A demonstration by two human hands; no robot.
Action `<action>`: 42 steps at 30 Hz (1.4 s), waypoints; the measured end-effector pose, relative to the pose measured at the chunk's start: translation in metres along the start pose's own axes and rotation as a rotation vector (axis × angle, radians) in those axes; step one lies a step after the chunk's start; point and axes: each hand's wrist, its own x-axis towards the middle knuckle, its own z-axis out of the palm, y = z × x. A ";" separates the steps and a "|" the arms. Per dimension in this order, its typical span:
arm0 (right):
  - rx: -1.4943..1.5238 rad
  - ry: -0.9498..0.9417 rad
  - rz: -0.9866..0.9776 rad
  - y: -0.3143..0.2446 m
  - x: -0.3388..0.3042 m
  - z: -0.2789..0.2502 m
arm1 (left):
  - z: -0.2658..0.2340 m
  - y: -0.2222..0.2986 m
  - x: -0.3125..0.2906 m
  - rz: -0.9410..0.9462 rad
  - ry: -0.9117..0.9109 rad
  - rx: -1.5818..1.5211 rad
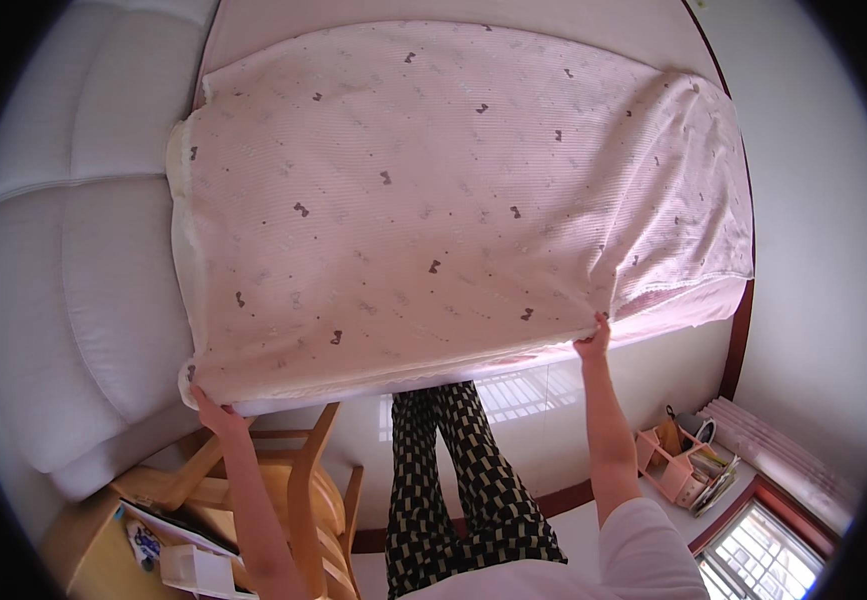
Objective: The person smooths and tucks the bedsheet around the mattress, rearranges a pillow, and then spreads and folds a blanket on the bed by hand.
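Observation:
A pink bed sheet (433,200) with small dark bows lies spread over a mattress in front of me. My left hand (217,412) grips its near left corner, fingers tucked under the edge. Further right along the same near edge, my right hand (593,338) is closed on the sheet in a pinch. From that hand, folds fan out toward the far right corner. Between my hands the edge runs nearly straight, and the fabric there is fairly smooth. At the right end the sheet hangs loose over the mattress side, with a whitish trim showing.
A grey padded sofa (118,290) borders the bed on the left. Close to my left forearm stands a wooden chair (303,480), beside a wooden desk (93,545) holding a white box. A pink organizer (668,470) sits at the lower right near a window (763,555).

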 end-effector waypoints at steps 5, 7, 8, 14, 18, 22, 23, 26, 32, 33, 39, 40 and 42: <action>-0.132 -0.240 -0.283 -0.132 0.008 0.105 | 0.098 0.059 0.015 0.128 -0.330 -0.208; -0.214 -0.244 -0.389 -0.189 0.031 0.145 | 0.145 0.073 0.029 0.159 -0.419 -0.214; -0.207 -0.119 -0.386 -0.187 0.029 0.180 | 0.166 0.087 0.031 0.187 -0.412 -0.171; -0.370 -0.193 -0.408 -0.245 0.085 0.306 | 0.295 0.121 0.069 0.268 -0.439 -0.162; -0.437 -0.173 -0.462 -0.263 0.113 0.378 | 0.363 0.144 0.098 0.272 -0.381 -0.162; -0.501 -0.196 -0.519 -0.270 0.138 0.433 | 0.422 0.147 0.116 0.307 -0.314 -0.129; -0.539 -0.224 -0.543 -0.271 0.145 0.444 | 0.433 0.145 0.125 0.316 -0.324 -0.151; -0.568 -0.193 -0.554 -0.266 0.159 0.491 | 0.466 0.149 0.147 0.328 -0.292 -0.131; -0.612 -0.223 -0.549 -0.259 0.198 0.517 | 0.505 0.132 0.162 0.287 -0.249 -0.051; -0.618 -0.235 -0.542 -0.257 0.202 0.516 | 0.508 0.126 0.162 0.267 -0.232 -0.060; -0.671 -0.177 -0.507 -0.238 0.216 0.516 | 0.516 0.114 0.180 0.235 -0.310 0.116; -0.671 -0.176 -0.502 -0.235 0.218 0.516 | 0.517 0.111 0.184 0.235 -0.307 0.121; -0.735 -0.148 -0.437 -0.240 0.226 0.519 | 0.524 0.097 0.182 0.188 -0.315 0.018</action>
